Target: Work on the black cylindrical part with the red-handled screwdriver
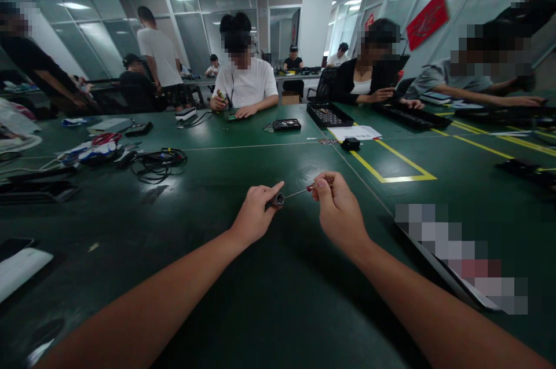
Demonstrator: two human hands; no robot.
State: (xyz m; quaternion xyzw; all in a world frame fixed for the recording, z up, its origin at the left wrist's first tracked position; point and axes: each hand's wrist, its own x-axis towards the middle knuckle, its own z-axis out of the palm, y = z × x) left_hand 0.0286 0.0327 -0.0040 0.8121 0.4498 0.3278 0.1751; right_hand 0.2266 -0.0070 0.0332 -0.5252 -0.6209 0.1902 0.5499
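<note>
My left hand [255, 211] pinches a small dark cylindrical part [277, 200] between thumb and forefinger, just above the green table [269, 299]. My right hand [337, 207] is closed round a thin screwdriver [300, 190] with a red handle. Its metal shaft points left, and its tip meets the open end of the cylinder. Both hands hover near the middle of the table, a short way apart.
Black cables [158, 161], tools and a red-handled item [105, 138] lie at the left. A black tray [329, 114], papers [361, 132], a small black box [350, 143] and yellow tape lines [391, 178] lie ahead right. A flat device [452, 267] sits at right. Several people sit across the table.
</note>
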